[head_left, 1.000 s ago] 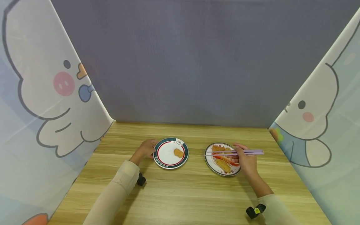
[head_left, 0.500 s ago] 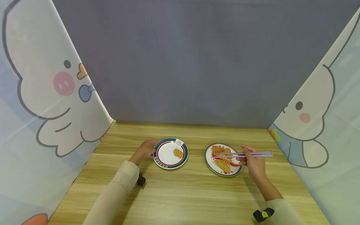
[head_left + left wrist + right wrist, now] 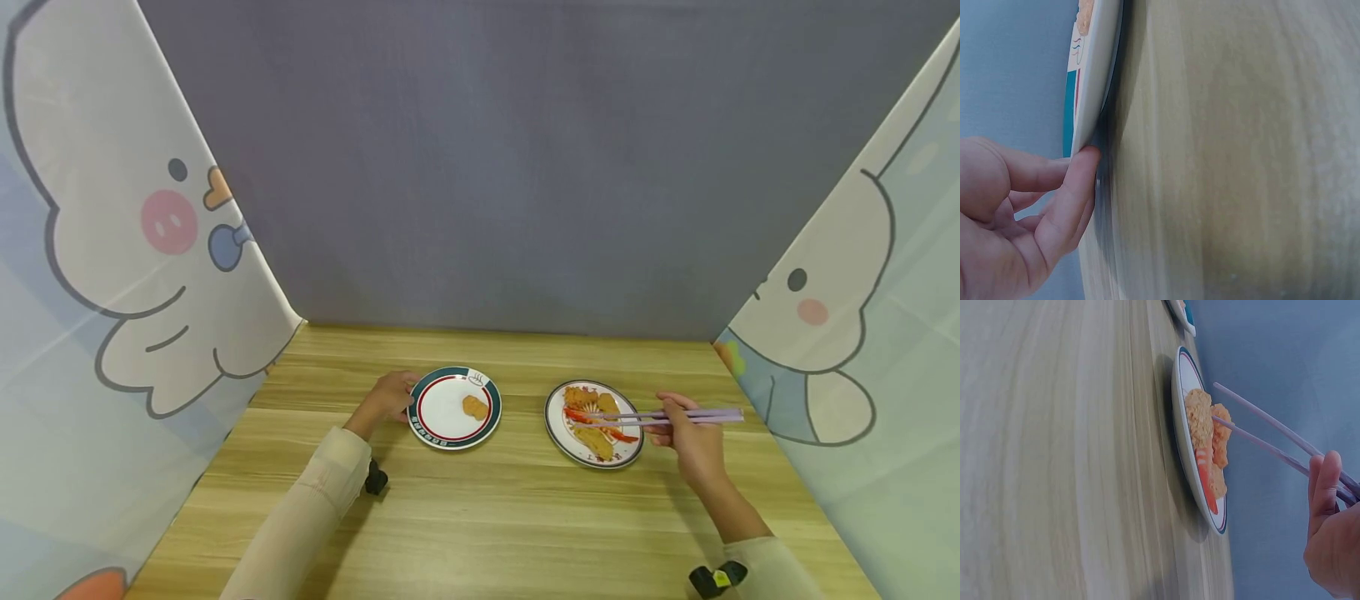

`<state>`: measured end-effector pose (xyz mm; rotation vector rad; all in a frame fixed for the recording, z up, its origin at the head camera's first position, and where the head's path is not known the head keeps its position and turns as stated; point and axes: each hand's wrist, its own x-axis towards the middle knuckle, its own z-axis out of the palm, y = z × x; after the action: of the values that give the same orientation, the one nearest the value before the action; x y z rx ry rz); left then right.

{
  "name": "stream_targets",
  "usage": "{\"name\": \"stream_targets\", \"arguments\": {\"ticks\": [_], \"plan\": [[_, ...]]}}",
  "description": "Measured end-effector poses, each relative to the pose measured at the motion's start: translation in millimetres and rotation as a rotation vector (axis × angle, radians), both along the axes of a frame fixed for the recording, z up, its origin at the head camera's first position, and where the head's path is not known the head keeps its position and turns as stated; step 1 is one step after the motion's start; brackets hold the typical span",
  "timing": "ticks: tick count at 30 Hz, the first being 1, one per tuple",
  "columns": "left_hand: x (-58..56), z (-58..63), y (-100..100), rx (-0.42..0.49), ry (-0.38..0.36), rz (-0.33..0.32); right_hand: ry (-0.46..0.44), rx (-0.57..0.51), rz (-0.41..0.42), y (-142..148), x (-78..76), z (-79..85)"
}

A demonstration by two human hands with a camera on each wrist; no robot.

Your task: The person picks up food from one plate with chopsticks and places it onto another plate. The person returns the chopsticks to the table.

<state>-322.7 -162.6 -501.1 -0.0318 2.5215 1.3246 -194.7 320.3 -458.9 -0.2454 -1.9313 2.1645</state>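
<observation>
The left edge of the green-rimmed plate [image 3: 442, 412] is pinched between the thumb and fingers of the left hand [image 3: 390, 397], with a single golden piece [image 3: 475, 407] placed toward the plate's far side from that hand. A pair of lilac chopsticks [image 3: 712, 415] is gripped in the fingers of the right hand [image 3: 693, 446], just beside the dark-rimmed plate [image 3: 556, 417]. Their parted tips are held over its fried pieces [image 3: 596, 443] and red-tailed shrimp [image 3: 618, 434], though whether any food is touched cannot be told.
</observation>
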Motion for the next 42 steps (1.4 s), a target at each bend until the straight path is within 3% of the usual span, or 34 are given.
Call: {"name": "stream_targets", "arguments": {"ticks": [12, 20, 32, 42], "plan": [[0.6, 2.3, -3, 0.001, -0.003, -0.023, 0.010, 0.015, -0.028, 10, 7.2, -1.5], [0.4, 0.1, -2, 0.010, 0.001, -0.016, -0.031, 0.024, -0.027, 11, 6.8, -4.3], [1.0, 1.0, -2, 0.005, 0.002, -0.020, -0.064, -0.036, -0.024, 15, 6.6, -11.8], [1.1, 1.8, -2, 0.004, 0.009, -0.019, -0.138, -0.025, -0.012, 18, 8.5, -1.4]]}}
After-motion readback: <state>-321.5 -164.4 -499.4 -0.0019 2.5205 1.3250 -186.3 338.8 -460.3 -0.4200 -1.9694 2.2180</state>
